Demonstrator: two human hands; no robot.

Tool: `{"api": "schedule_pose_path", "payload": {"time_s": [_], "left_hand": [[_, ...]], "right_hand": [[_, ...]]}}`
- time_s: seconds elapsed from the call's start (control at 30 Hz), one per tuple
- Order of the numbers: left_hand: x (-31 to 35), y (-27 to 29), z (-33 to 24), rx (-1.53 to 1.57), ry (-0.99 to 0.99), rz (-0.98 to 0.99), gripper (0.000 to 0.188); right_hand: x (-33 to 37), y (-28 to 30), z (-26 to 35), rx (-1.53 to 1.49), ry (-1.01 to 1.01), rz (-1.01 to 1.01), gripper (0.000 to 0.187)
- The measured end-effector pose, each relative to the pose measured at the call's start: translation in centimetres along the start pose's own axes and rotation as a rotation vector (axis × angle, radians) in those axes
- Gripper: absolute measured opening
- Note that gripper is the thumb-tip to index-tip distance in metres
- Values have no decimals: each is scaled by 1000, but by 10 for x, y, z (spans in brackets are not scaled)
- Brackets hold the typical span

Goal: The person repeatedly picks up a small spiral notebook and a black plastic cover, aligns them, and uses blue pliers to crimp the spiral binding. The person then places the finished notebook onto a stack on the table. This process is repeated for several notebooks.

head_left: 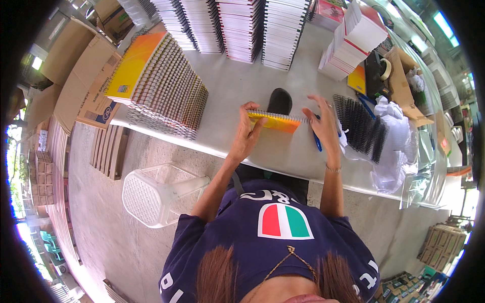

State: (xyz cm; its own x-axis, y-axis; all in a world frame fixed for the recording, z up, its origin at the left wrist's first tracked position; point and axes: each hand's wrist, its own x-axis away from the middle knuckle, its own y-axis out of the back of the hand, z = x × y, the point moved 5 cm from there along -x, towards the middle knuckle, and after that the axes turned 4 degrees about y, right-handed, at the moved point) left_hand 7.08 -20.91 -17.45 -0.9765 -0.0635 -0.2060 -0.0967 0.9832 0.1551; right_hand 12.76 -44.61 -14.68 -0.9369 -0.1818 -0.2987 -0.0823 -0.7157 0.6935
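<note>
A small yellow-and-orange spiral notebook (275,122) is held in my left hand (247,130), gripped at its left end with the thumb across the cover. Its wire-like coil runs along the far edge. My right hand (325,123) is at the coil's right end with thumb and fingers apart; whether it touches the coil I cannot tell. Beside and partly behind this hand is a blue-handled tool (318,142), its head hidden. A dark oval object (280,101) lies on the table just beyond the notebook.
A tall stack of yellow spiral notebooks (166,86) stands left on the table (230,81). Several bound stacks (240,30) line the back. Black coils (361,123) and crumpled white plastic (394,146) lie right, near an open cardboard box (404,76). A white stool (146,197) is left of me.
</note>
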Motion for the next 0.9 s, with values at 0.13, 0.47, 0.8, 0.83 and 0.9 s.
{"api": "schedule_pose_path", "payload": {"time_s": [0.13, 0.47, 0.8, 0.83, 0.9], "left_hand": [[7, -3, 5, 187, 117, 2, 31], [3, 14, -14, 29, 100, -35, 19], [6, 18, -23, -17, 10, -89, 19], [6, 18, -20, -23, 37, -76, 19], [6, 20, -16, -34, 92, -43, 18]], "right_hand": [[65, 9, -1, 505, -54, -80, 63], [93, 4, 79, -58, 126, -213, 63], [86, -41, 111, -151, 188, -104, 61], [87, -42, 111, -141, 189, -99, 61], [88, -43, 110, -122, 186, -92, 60]]}}
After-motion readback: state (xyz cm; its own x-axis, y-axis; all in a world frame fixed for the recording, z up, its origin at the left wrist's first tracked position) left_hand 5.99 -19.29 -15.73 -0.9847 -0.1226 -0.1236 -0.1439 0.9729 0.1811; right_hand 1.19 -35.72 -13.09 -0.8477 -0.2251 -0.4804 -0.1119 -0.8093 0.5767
